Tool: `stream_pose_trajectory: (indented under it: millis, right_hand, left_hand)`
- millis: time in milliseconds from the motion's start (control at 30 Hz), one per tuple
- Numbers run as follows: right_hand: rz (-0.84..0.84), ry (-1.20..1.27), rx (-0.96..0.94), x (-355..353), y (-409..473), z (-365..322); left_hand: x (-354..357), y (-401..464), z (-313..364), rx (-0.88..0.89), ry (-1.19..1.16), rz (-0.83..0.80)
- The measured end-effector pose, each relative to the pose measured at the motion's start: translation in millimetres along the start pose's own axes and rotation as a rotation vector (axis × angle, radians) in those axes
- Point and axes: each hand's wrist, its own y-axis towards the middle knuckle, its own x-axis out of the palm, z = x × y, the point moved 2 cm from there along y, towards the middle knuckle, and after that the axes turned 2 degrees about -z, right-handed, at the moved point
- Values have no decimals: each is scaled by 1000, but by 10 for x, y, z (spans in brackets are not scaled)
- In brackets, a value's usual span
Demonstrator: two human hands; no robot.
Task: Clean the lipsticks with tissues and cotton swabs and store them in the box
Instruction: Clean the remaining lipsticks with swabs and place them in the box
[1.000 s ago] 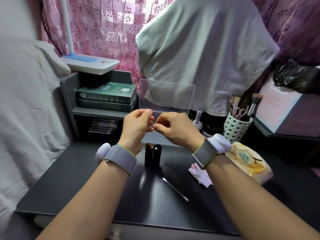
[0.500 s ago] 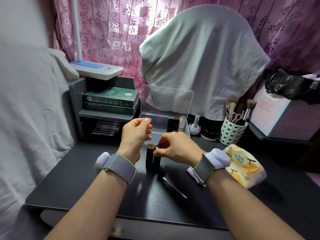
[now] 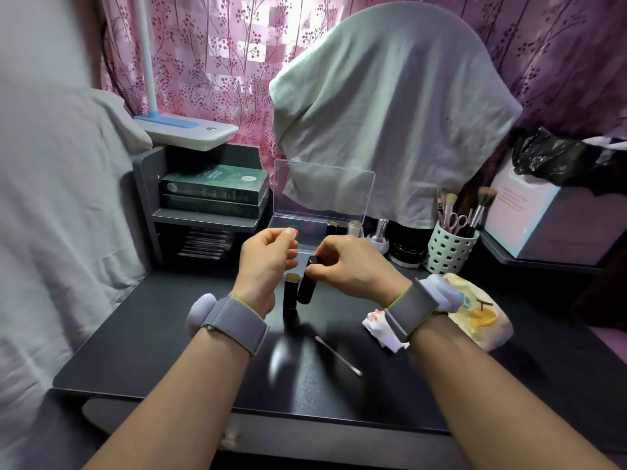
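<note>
A dark surface (image 3: 142,351) carried the work, its far edge set against a pink flowered curtain (image 3: 217,56). A pale cloth (image 3: 383,106) hung draped over something tall at the far edge, and a grey shelf unit (image 3: 149,184) with green books (image 3: 217,188) stood at the far left corner under a white lamp (image 3: 190,130). Near the far right corner stood a perforated cup (image 3: 448,249) of brushes and scissors. A yellow-printed tissue pack (image 3: 481,317) lay toward the right edge, with a crumpled stained tissue (image 3: 380,329) just beside it, partly behind the right wristband.

The clear box (image 3: 315,228) stood at the middle of the far edge, lid upright, with 3 lipsticks (image 3: 342,227) standing in its right end. In front of it, 2 more tubes stood touching: an upright lipstick (image 3: 291,293) with a tan top, and a black lipstick (image 3: 307,286) tilted against it. The right hand (image 3: 356,266) pinched the black lipstick by its top between thumb and curled fingers. The left hand (image 3: 268,262) hovered just left of the tubes, fingers curled with thumb against forefinger; whether it pinched anything could not be told. A cotton swab (image 3: 339,356) with a pink tip lay alone nearer the front edge.
</note>
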Motion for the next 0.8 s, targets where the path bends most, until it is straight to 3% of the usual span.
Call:
stream_pose_trajectory:
  millis: [267,433,800]
  right_hand:
    - [54,89,33,-201,-54,2]
    - [131,404,68,-246,-30,33]
    - [274,762,197,-262,-115,21]
  left_hand:
    - [47,-96,-31,-20,-2,-31]
    - [111,-214,-72,-26,5,-70]
    - [318,-478,-122,-105,-121,-166]
